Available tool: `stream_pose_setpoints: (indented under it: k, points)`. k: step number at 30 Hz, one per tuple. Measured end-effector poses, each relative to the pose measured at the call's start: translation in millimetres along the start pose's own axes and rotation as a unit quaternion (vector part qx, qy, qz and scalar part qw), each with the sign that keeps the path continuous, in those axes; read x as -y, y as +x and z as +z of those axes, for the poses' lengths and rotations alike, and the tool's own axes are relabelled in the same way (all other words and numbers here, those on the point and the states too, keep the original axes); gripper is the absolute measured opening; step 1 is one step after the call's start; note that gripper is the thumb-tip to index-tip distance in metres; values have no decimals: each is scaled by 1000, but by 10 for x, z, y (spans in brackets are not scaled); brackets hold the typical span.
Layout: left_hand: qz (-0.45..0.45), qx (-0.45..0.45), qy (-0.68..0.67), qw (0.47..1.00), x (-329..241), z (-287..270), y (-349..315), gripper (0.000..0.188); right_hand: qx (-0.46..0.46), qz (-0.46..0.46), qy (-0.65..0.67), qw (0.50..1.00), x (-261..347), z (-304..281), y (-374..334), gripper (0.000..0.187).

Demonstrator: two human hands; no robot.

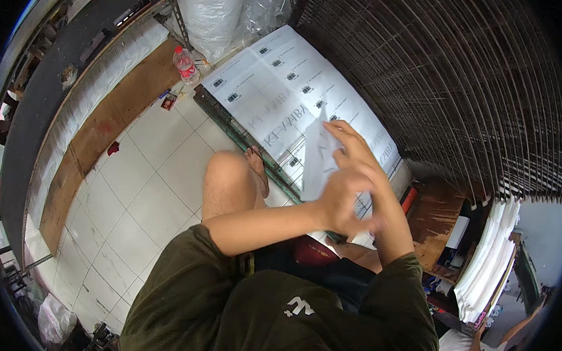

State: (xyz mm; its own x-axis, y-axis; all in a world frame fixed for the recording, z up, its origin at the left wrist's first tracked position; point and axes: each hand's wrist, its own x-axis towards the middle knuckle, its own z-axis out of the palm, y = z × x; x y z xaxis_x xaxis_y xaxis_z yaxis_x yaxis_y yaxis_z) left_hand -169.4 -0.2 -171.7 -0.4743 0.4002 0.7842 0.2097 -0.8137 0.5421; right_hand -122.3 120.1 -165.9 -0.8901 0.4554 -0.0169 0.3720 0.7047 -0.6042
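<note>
Pale printed sheets (258, 107) cover a green-edged rack tray (228, 129) in front of me. One translucent sheet (317, 156) is lifted at the tray's near right part, its edge folded up to a peak. My right hand (356, 149) is at this raised edge, with the fingertips closed on it as far as I can see. Just nearer to me, my left hand (347, 200) crosses in front of the right forearm. Motion smears its fingers, so whether it grips anything is unclear.
A tall stack of dark wire racks (440, 59) rises at the right. A red-capped bottle (186, 67) stands beyond the tray's far left corner, near white plastic sacks (212, 17). A long bench (94, 134) curves along the left. White paper stacks (492, 260) are at the lower right.
</note>
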Motion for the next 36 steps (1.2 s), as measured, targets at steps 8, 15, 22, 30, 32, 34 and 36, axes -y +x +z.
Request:
stream_pose_setpoints:
  k: [8, 15, 22, 30, 32, 34, 36]
  points:
    - [111, 134, -47, 984, 281, 315, -121, 36, -186, 55, 84, 977, -328, 58, 502, 61]
    - [88, 155, -43, 983, 606, 369, 29, 27, -317, 278, 387, 820, -1968, 1207, 1, 72]
    - [48, 127, -59, 989, 756, 509, 103, 26, -329, 353, 449, 752, -2829, 2657, -48, 75]
    - [-35, 140, -85, 986, 937, 579, 67, 29, -306, 414, 399, 758, -3183, 3399, -170, 76]
    - [-26, 127, -55, 990, 951, 576, 116, 30, -303, 423, 392, 759, -3104, 3415, -147, 76]
    - [-6, 103, -34, 994, 988, 551, 138, 30, -289, 436, 414, 745, -2921, 3331, -94, 76]
    - [-1, 92, -34, 995, 1017, 544, 118, 30, -284, 437, 403, 753, -2841, 3263, -35, 75]
